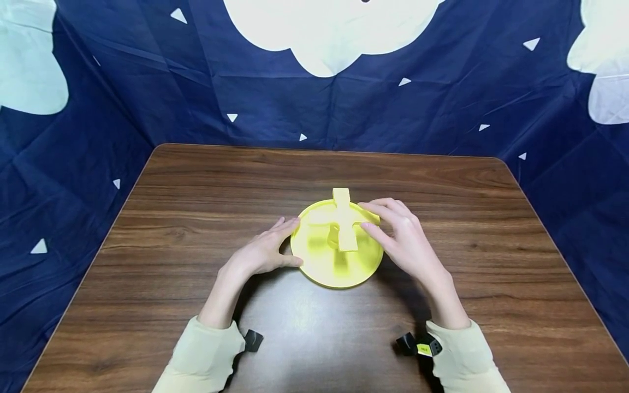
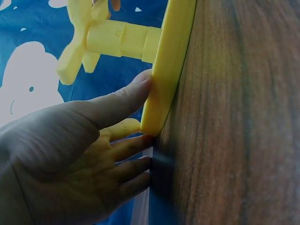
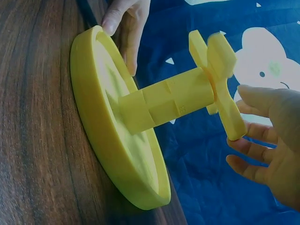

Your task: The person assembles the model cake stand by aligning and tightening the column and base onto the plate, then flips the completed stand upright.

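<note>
A yellow stand rests on the table, with a round raised-rim base (image 1: 339,273), a ridged upright stem (image 3: 166,101) and a cross-shaped top (image 1: 348,232). My left hand (image 1: 260,252) is at the left of the base, thumb and fingers spread along its rim. In the left wrist view the thumb (image 2: 126,99) touches the rim's upper edge, fingers fairly straight beside it. At the cross's right arm, my right hand (image 1: 409,240) has its thumb on the near side and fingers on the far side. The right wrist view shows fingertips (image 3: 239,146) at that arm's end.
The brown wood-grain table (image 1: 206,191) has rounded far corners. Behind and beside it hangs a dark blue cloth (image 1: 275,103) with white clouds and small triangles. Small black devices (image 1: 253,340) sit at both cuffs.
</note>
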`<state>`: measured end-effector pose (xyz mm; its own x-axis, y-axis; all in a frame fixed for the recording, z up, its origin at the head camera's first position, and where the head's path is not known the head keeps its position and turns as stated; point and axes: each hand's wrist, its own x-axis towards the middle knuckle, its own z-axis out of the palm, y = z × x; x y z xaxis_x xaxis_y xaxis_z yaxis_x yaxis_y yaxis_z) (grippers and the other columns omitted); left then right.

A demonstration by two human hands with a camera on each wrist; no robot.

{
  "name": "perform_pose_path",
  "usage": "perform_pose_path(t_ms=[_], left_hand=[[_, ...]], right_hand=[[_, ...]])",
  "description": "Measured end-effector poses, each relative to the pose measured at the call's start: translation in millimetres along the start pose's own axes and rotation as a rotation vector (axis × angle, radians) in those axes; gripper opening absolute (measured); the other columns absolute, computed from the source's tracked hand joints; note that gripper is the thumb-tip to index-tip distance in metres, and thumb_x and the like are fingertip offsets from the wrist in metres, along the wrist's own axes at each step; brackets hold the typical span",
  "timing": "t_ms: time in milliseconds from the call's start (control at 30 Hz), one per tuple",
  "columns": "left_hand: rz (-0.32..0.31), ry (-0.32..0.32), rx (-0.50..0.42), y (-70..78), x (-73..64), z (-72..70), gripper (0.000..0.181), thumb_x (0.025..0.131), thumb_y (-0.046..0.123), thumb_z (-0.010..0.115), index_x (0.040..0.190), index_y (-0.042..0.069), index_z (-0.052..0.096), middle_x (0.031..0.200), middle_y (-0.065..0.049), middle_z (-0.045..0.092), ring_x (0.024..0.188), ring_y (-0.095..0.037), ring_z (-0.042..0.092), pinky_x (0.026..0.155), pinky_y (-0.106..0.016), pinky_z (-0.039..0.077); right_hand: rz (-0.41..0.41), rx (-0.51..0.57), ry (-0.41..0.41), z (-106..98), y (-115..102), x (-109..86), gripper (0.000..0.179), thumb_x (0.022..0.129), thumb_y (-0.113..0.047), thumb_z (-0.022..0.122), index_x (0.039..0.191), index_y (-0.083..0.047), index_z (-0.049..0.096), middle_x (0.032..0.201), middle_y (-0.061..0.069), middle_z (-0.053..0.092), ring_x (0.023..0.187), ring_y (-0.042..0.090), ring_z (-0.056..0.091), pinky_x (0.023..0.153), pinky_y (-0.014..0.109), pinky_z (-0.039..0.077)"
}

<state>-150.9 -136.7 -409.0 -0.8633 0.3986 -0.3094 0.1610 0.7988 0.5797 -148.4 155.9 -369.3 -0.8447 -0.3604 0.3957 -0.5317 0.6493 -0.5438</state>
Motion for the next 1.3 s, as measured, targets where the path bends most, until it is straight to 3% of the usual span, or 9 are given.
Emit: perform_pose_path(t_ms=[267, 467, 567, 667, 800, 933, 1067, 1200, 1300], left_hand=[[-0.004, 0.005, 0.008, 0.2, -0.2, 1.0, 0.093, 0.078, 0.044, 0.073, 0.152, 0.02, 0.021, 0.159, 0.0, 0.019, 0.149, -0.023, 0.01, 0.114, -0.061, 0.019], [-0.003, 0.004, 0.002, -1.0, 0.7, 2.1, 0.094, 0.078, 0.045, 0.073, 0.152, 0.021, 0.021, 0.159, 0.0, 0.019, 0.149, -0.022, 0.01, 0.113, -0.061, 0.018], [-0.003, 0.007, 0.007, -1.3, 1.1, 2.4, 0.094, 0.078, 0.045, 0.073, 0.152, 0.021, 0.021, 0.159, 0.0, 0.019, 0.149, -0.023, 0.01, 0.113, -0.063, 0.018], [0.003, 0.009, 0.013, -1.4, 0.9, 2.6, 0.093, 0.078, 0.045, 0.072, 0.152, 0.02, 0.021, 0.159, -0.001, 0.019, 0.149, -0.023, 0.01, 0.113, -0.062, 0.018], [0.012, 0.014, 0.015, -1.5, -0.2, 2.8, 0.092, 0.079, 0.045, 0.072, 0.152, 0.02, 0.021, 0.159, 0.0, 0.019, 0.149, -0.023, 0.009, 0.115, -0.059, 0.018], [0.026, 0.021, 0.02, -2.2, -1.9, 2.7, 0.092, 0.08, 0.045, 0.071, 0.152, 0.019, 0.021, 0.159, -0.002, 0.019, 0.149, -0.025, 0.01, 0.116, -0.056, 0.019], [0.026, 0.022, 0.026, -1.7, -1.2, 3.4, 0.092, 0.079, 0.045, 0.071, 0.152, 0.018, 0.021, 0.159, -0.002, 0.019, 0.149, -0.026, 0.01, 0.116, -0.056, 0.019], [0.015, 0.015, 0.028, -1.0, 0.5, 3.5, 0.093, 0.079, 0.044, 0.072, 0.152, 0.019, 0.021, 0.159, 0.0, 0.019, 0.149, -0.025, 0.009, 0.116, -0.057, 0.018], [0.017, 0.014, 0.025, -0.9, 0.7, 2.8, 0.093, 0.079, 0.044, 0.072, 0.152, 0.018, 0.021, 0.159, -0.001, 0.019, 0.149, -0.025, 0.009, 0.116, -0.057, 0.018]], right_hand=[[-0.002, 0.022, -0.019, 0, -2, -1.1, 0.032, 0.088, -0.027, 0.066, 0.12, -0.024, 0.065, 0.097, -0.012, 0.066, 0.087, 0.002, 0.06, 0.074, 0.026, 0.054], [-0.033, 0.038, 0.002, 0, -3, -1.9, 0.032, 0.086, -0.021, 0.068, 0.119, -0.023, 0.066, 0.096, -0.011, 0.065, 0.083, 0.002, 0.059, 0.069, 0.027, 0.055], [-0.056, 0.014, 0.049, 1, -3, -1.4, 0.038, 0.084, -0.02, 0.072, 0.121, -0.022, 0.065, 0.109, -0.005, 0.062, 0.098, 0.007, 0.056, 0.077, 0.026, 0.052], [-0.041, -0.021, 0.044, 3, -2, -0.8, 0.048, 0.083, -0.026, 0.072, 0.13, -0.024, 0.058, 0.137, -0.002, 0.049, 0.124, 0.014, 0.045, 0.091, 0.032, 0.046], [0.023, -0.043, -0.094, 6, -2, -0.7, 0.058, 0.089, -0.041, 0.061, 0.143, -0.032, 0.04, 0.158, -0.011, 0.018, 0.147, 0.014, 0.016, 0.111, 0.045, 0.032], [0.059, 0.0, -0.224, 11, -2, -1.7, 0.059, 0.094, -0.047, 0.05, 0.147, -0.037, 0.027, 0.159, -0.013, 0.008, 0.149, 0.011, 0.001, 0.117, 0.05, 0.021], [0.057, 0.017, -0.229, 13, -1, -3.0, 0.056, 0.095, -0.048, 0.048, 0.146, -0.037, 0.029, 0.158, -0.007, 0.017, 0.148, 0.015, 0.014, 0.115, 0.049, 0.027], [0.039, 0.0, -0.168, 13, 1, -3.4, 0.053, 0.093, -0.047, 0.051, 0.142, -0.031, 0.041, 0.15, -0.003, 0.032, 0.136, 0.015, 0.035, 0.107, 0.044, 0.037], [0.028, -0.016, -0.124, 12, 1, -3.3, 0.049, 0.092, -0.047, 0.054, 0.137, -0.027, 0.05, 0.141, -0.003, 0.042, 0.127, 0.013, 0.042, 0.102, 0.04, 0.04]])
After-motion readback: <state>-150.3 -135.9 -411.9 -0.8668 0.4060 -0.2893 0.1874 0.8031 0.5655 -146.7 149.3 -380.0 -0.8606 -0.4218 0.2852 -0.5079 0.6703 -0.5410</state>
